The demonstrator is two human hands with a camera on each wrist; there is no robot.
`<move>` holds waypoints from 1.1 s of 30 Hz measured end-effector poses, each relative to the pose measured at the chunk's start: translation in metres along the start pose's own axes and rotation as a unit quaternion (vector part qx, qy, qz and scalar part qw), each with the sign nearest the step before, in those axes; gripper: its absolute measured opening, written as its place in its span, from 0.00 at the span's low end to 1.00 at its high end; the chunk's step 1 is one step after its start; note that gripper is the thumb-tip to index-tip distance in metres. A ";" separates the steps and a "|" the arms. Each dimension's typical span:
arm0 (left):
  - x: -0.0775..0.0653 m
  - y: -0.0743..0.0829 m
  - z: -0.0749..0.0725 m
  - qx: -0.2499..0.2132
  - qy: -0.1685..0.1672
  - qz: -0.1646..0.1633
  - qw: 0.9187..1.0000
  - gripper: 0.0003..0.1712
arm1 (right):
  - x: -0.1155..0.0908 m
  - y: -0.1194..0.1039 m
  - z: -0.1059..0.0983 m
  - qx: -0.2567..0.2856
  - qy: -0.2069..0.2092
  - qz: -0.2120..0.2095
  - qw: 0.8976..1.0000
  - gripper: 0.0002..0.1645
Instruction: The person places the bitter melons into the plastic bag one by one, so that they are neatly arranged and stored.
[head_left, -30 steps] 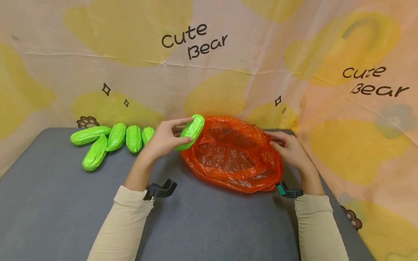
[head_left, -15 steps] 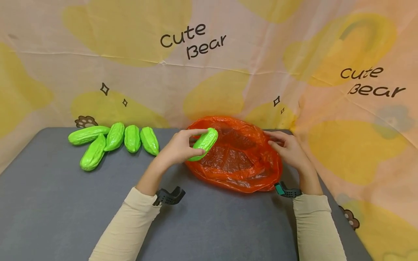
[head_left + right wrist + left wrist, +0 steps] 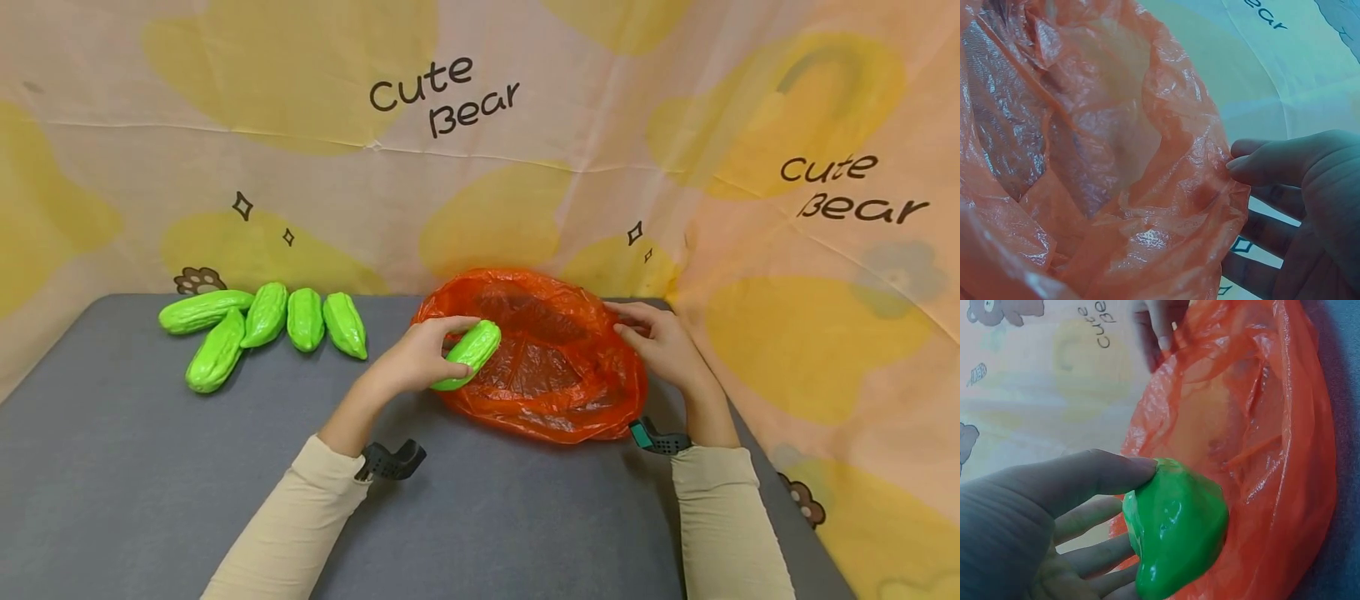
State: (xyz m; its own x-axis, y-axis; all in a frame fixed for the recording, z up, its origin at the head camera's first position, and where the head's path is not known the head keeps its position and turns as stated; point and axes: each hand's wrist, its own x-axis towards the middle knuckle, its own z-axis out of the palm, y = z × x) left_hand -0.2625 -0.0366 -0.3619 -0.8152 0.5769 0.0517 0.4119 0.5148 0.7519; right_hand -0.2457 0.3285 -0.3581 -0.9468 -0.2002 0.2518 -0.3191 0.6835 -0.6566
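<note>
A bright green toy bitter melon [image 3: 474, 350] with a ridged skin is held between the thumb and fingers of my left hand [image 3: 416, 354]. It overlaps the left side of the mouth of a red plastic bag [image 3: 540, 417] in the head view. From the left wrist, the melon [image 3: 1179, 525] shows end-on in front of the bag's red film [image 3: 1304, 456]. My right hand [image 3: 663, 342] pinches the bag's right rim between thumb and fingers, as the right wrist view shows at the thumb [image 3: 1266, 164]. The bag's mouth gapes upward, its inside wrinkled and see-through.
Several more green melons lie at the back left of the grey table, among them one [image 3: 345, 325] nearest the bag and one [image 3: 215, 350] lying in front of the others. A printed cloth [image 3: 315, 167] hangs behind and along the right side of the table [image 3: 480, 517].
My left hand has moved right and then down toward me, bringing the melon from the bag's left rim to over its mouth. My right hand stays at the rim.
</note>
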 end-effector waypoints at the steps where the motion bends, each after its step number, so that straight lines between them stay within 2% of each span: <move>1: 0.000 0.000 0.001 0.000 -0.001 0.001 1.000 0.40 | 0.000 0.000 0.000 -0.001 0.000 0.001 1.000 0.23; 6: 0.003 -0.003 0.008 0.005 -0.004 -0.003 1.000 0.40 | 0.000 0.000 0.000 -0.012 0.000 0.003 1.000 0.23; 13: 0.009 -0.015 0.018 0.007 0.006 -0.017 1.000 0.40 | 0.001 0.000 0.000 -0.006 0.004 0.001 1.000 0.23; 21: 0.011 -0.023 0.022 0.006 0.020 -0.016 1.000 0.39 | 0.000 0.002 0.000 0.002 0.020 -0.012 1.000 0.24; 28: 0.017 -0.029 0.032 0.016 0.034 -0.016 0.999 0.39 | 0.001 0.005 0.001 -0.004 0.025 0.001 1.000 0.25; 33: 0.021 -0.031 0.038 0.020 0.045 -0.016 0.999 0.36 | 0.003 0.006 0.003 -0.003 0.048 -0.006 0.999 0.25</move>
State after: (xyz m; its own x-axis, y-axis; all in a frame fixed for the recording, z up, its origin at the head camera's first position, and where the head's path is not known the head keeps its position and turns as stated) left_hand -0.2770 -0.0161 -0.4093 -0.8607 0.5014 0.0883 0.3998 0.5584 0.7269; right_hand -0.2503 0.3303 -0.3636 -0.9347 -0.1407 0.3264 -0.3297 0.6863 -0.6482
